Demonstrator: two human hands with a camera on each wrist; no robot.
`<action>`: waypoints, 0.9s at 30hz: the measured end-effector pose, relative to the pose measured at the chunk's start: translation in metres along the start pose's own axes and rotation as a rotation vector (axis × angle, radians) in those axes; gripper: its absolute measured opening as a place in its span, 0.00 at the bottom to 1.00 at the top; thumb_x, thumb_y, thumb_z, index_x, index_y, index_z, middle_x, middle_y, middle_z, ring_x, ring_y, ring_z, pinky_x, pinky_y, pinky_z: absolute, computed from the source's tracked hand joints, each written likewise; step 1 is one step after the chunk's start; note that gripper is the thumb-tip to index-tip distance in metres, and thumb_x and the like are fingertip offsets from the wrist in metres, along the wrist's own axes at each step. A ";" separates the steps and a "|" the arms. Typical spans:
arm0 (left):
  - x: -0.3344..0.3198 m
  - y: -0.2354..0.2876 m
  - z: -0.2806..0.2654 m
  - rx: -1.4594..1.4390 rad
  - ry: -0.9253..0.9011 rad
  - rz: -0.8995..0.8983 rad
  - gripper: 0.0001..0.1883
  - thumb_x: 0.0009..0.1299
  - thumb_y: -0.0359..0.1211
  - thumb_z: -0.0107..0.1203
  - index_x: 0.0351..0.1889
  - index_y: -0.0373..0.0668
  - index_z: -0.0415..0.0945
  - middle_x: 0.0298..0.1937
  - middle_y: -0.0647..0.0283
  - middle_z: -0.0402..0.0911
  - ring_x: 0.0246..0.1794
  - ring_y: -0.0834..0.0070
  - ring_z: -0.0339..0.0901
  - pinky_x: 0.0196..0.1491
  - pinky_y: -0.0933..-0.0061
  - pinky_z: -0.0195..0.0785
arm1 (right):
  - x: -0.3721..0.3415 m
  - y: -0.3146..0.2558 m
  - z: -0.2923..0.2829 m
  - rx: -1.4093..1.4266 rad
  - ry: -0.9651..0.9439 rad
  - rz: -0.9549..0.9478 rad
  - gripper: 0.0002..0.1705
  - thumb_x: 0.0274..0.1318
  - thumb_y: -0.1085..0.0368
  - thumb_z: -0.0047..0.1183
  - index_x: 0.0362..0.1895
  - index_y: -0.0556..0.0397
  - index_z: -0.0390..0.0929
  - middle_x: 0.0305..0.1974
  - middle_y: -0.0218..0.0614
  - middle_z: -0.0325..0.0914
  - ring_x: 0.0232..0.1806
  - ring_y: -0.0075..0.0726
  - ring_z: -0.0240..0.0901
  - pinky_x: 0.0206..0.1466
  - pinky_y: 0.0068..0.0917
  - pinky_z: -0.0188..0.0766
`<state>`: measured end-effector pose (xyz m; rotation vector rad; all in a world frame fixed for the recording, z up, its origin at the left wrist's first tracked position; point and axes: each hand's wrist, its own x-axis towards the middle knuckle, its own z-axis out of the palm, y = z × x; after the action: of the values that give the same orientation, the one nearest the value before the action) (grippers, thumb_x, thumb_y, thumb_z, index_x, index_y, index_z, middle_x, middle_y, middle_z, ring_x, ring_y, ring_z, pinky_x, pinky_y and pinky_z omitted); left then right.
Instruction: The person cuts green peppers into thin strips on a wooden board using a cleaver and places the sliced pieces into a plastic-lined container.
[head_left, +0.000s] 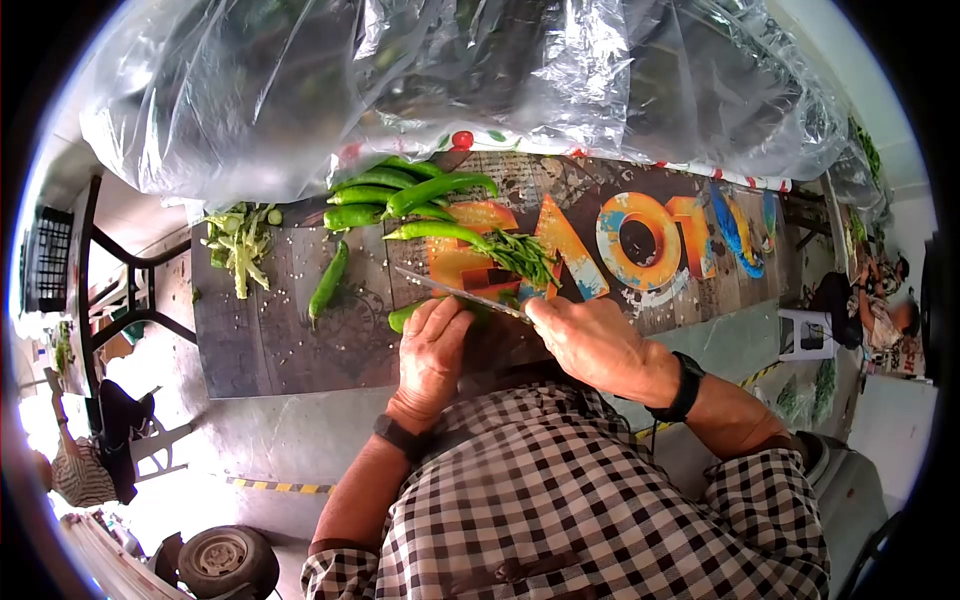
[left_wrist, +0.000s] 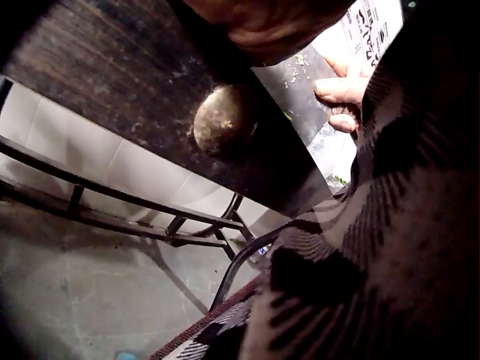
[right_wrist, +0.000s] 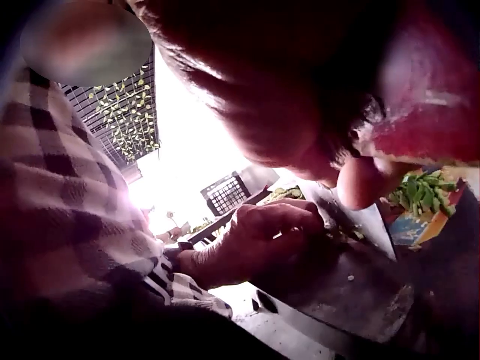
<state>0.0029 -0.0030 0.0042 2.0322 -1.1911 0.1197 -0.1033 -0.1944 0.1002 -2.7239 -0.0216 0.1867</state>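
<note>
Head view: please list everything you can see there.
Table: one, dark brown, centre
Painted letters: several, orange, tabletop
Whole peppers: several, green, tabletop
Held pepper: one, green, near edge
Pepper strips: many, green, table's middle
Scraps: several, pale green, table's left end
Knife: one, grey, near edge
Plastic sheeting: one, clear, far side
Crate: one, black, left
Wheel: one, dark, lower left
Stool: one, white, right
Bystanders: at least two, left, right
Checked garment: one, black-white, bottom
Wristbands: two, black, wrists
Left hand: one, bare, holding pepper
Right hand: one, bare, holding knife
</note>
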 end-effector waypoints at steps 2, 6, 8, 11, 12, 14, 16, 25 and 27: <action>0.000 -0.001 0.001 -0.004 -0.004 0.000 0.15 0.54 0.19 0.57 0.40 0.41 0.79 0.47 0.60 0.79 0.50 0.58 0.75 0.51 0.61 0.70 | 0.001 0.000 -0.002 0.006 -0.020 0.004 0.08 0.57 0.70 0.51 0.37 0.55 0.65 0.24 0.41 0.75 0.22 0.51 0.76 0.21 0.42 0.70; -0.002 -0.005 0.003 0.004 -0.039 -0.004 0.15 0.55 0.23 0.56 0.42 0.41 0.79 0.49 0.60 0.78 0.52 0.58 0.74 0.53 0.60 0.69 | 0.007 -0.002 -0.004 0.017 -0.058 -0.007 0.08 0.56 0.71 0.50 0.38 0.56 0.65 0.23 0.43 0.75 0.22 0.52 0.76 0.20 0.43 0.70; -0.004 -0.005 0.003 0.005 -0.061 -0.009 0.15 0.56 0.25 0.55 0.43 0.41 0.78 0.51 0.59 0.77 0.53 0.58 0.73 0.53 0.59 0.68 | 0.012 -0.005 -0.002 0.022 -0.054 -0.027 0.09 0.55 0.72 0.50 0.39 0.56 0.65 0.23 0.44 0.74 0.22 0.52 0.76 0.20 0.43 0.70; -0.002 -0.006 0.004 -0.001 -0.057 -0.019 0.16 0.55 0.26 0.55 0.44 0.41 0.78 0.50 0.59 0.77 0.52 0.58 0.74 0.53 0.59 0.68 | 0.030 -0.014 0.002 -0.001 -0.059 -0.032 0.10 0.54 0.72 0.50 0.40 0.58 0.65 0.25 0.47 0.74 0.23 0.52 0.76 0.22 0.41 0.72; -0.002 -0.006 0.004 -0.005 -0.054 -0.017 0.16 0.55 0.26 0.55 0.44 0.41 0.78 0.50 0.59 0.77 0.52 0.58 0.74 0.53 0.59 0.68 | 0.036 -0.016 0.007 -0.014 -0.021 -0.060 0.10 0.54 0.72 0.50 0.40 0.58 0.65 0.24 0.46 0.75 0.22 0.51 0.77 0.21 0.40 0.72; -0.001 -0.006 0.004 -0.016 -0.051 -0.012 0.17 0.55 0.26 0.55 0.44 0.41 0.78 0.50 0.59 0.77 0.52 0.58 0.73 0.53 0.59 0.68 | 0.049 -0.019 0.021 -0.038 0.061 -0.117 0.11 0.52 0.72 0.51 0.40 0.59 0.66 0.23 0.45 0.76 0.20 0.50 0.77 0.20 0.39 0.72; 0.001 -0.004 0.000 -0.023 -0.052 -0.010 0.17 0.55 0.26 0.55 0.45 0.41 0.78 0.50 0.59 0.77 0.53 0.58 0.73 0.53 0.59 0.68 | 0.056 -0.020 0.024 -0.049 0.118 -0.148 0.11 0.52 0.73 0.51 0.40 0.59 0.66 0.24 0.45 0.76 0.21 0.48 0.78 0.20 0.40 0.72; 0.001 -0.002 -0.001 -0.039 0.017 -0.020 0.15 0.56 0.19 0.57 0.41 0.41 0.78 0.46 0.59 0.78 0.49 0.57 0.75 0.51 0.60 0.71 | -0.002 0.008 0.005 -0.023 -0.029 0.007 0.12 0.55 0.70 0.52 0.42 0.56 0.64 0.28 0.44 0.75 0.24 0.52 0.76 0.23 0.42 0.71; 0.001 -0.001 -0.001 -0.041 0.007 -0.016 0.15 0.56 0.19 0.57 0.41 0.41 0.77 0.46 0.59 0.78 0.49 0.56 0.75 0.51 0.60 0.71 | -0.004 0.010 0.008 0.016 0.014 0.042 0.10 0.56 0.72 0.50 0.40 0.56 0.64 0.27 0.43 0.75 0.23 0.54 0.76 0.23 0.46 0.72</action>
<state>0.0048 -0.0029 0.0048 2.0036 -1.1628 0.0937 -0.1089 -0.2009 0.0898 -2.7111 0.0407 0.1784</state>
